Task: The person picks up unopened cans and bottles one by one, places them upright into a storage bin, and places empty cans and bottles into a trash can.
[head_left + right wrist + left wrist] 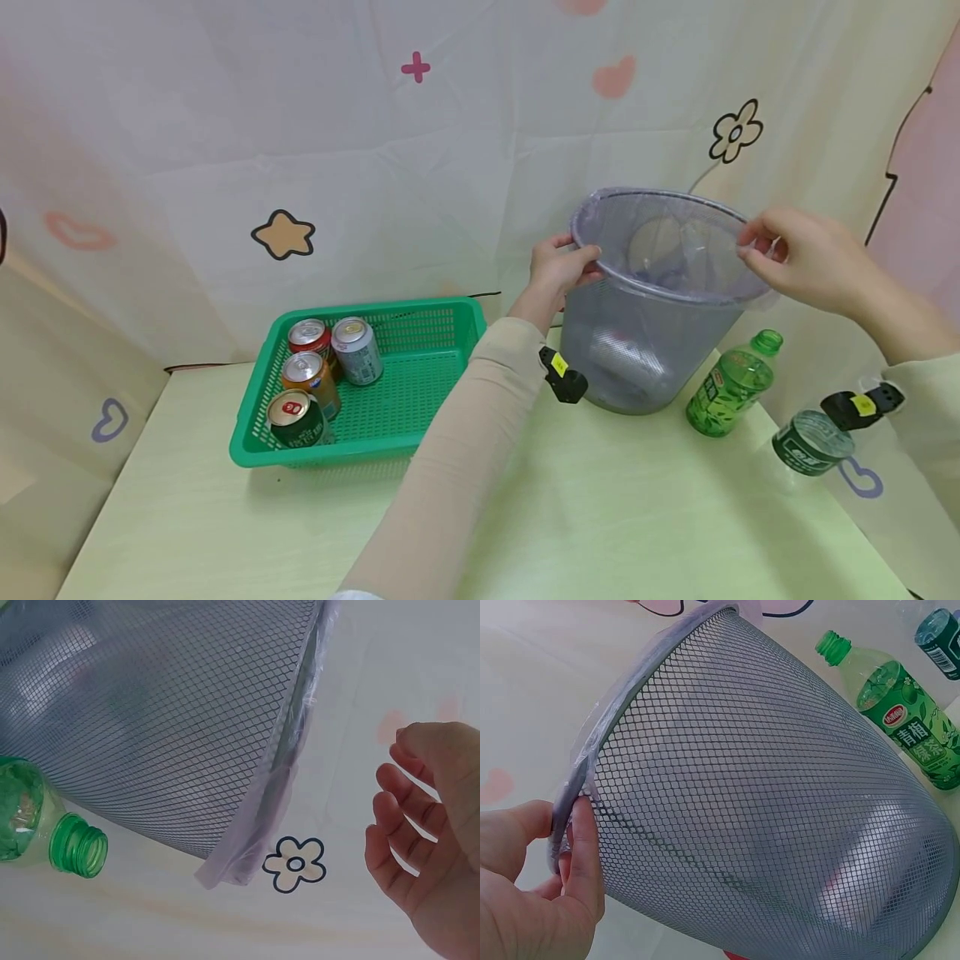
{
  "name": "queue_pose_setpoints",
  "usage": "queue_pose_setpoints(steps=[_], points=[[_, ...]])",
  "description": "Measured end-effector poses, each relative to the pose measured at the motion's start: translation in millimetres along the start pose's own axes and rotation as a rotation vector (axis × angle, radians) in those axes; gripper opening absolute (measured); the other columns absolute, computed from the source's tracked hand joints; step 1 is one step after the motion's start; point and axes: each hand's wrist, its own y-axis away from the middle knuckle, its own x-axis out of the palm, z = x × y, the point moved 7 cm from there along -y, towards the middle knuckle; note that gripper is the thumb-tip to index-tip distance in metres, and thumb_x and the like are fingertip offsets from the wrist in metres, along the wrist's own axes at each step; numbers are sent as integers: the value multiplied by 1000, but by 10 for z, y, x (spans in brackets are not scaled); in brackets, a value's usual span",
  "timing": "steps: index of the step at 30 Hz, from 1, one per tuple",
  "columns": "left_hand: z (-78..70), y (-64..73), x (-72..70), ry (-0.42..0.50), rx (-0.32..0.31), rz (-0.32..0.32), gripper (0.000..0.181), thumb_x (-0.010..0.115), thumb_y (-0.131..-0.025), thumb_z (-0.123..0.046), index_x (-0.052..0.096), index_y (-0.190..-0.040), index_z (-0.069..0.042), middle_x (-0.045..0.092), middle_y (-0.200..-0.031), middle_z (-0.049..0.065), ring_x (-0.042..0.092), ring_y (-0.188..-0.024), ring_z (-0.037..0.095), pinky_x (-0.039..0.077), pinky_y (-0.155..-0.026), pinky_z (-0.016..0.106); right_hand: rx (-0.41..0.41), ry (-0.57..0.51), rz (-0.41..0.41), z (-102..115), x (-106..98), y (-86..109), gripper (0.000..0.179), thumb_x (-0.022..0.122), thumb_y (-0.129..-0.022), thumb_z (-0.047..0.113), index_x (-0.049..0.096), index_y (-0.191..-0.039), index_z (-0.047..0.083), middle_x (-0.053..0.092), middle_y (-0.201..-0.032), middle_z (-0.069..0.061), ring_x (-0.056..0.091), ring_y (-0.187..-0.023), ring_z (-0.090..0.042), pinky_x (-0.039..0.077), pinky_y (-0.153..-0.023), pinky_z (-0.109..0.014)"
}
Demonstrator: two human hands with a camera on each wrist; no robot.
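Note:
A grey mesh wastebasket (622, 350), lined with a thin translucent plastic bag (678, 242), stands on the table at the right of the head view. My left hand (561, 268) grips its rim on the left side, thumb and fingers either side of the bag's folded edge; the left wrist view shows this grip (551, 877) closely. Past the rim's right side is my right hand (806, 254), fingers loosely bent and holding nothing. In the right wrist view that hand (435, 825) is apart from the basket. Something pale inside the wastebasket shows faintly through the mesh.
Left of the wastebasket sits a green plastic basket (405, 454) with several drink cans (358, 354) at its left end. An uncapped green bottle (731, 387) and a clear bottle with a dark label (810, 446) stand at the right. Patterned cloth (450, 192) hangs behind the table (600, 517).

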Motion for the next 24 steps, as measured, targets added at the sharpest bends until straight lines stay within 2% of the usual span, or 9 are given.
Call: queue_pose_setpoints(steps=[6, 13, 15, 20, 24], points=[[-3, -6, -4, -11, -4, 2, 44, 68, -82, -7, 54, -123, -8, 66, -76, 6, 67, -62, 14, 55, -63, 24, -11, 6, -40, 17, -55, 106, 8, 60, -80, 6, 62, -88, 8, 56, -74, 1, 42, -65, -3, 33, -53, -17], [7, -4, -15, -45, -15, -3, 44, 69, -82, -11, 54, -123, -11, 67, -77, 5, 68, -63, 14, 51, -84, 31, 21, 10, -61, -16, -91, 267, 9, 62, -79, 3, 62, -88, 5, 57, -74, -1, 41, -65, 2, 32, -53, -13], [9, -9, -10, -38, -12, -1, 44, 68, -82, -10, 54, -123, -11, 67, -77, 5, 68, -64, 14, 52, -82, 30, 41, 1, -72, -42, -99, 329, 10, 63, -79, 3, 63, -89, 4, 57, -74, -1, 39, -65, 5, 31, -52, -11], [10, -17, 2, -9, -2, 3, 44, 68, -82, -7, 53, -124, -8, 66, -77, 7, 68, -64, 16, 55, -63, 25, 102, -18, -73, -95, -116, 484, 11, 64, -80, 3, 63, -91, 2, 57, -75, -4, 37, -66, 7, 30, -52, -9], [7, -17, -2, -26, -2, 2, 44, 68, -82, -9, 53, -123, -9, 67, -77, 6, 68, -64, 15, 55, -67, 25, 148, -14, -57, -117, -134, 590, 11, 64, -82, 3, 62, -93, 2, 57, -77, -6, 36, -67, 5, 31, -52, -8]])
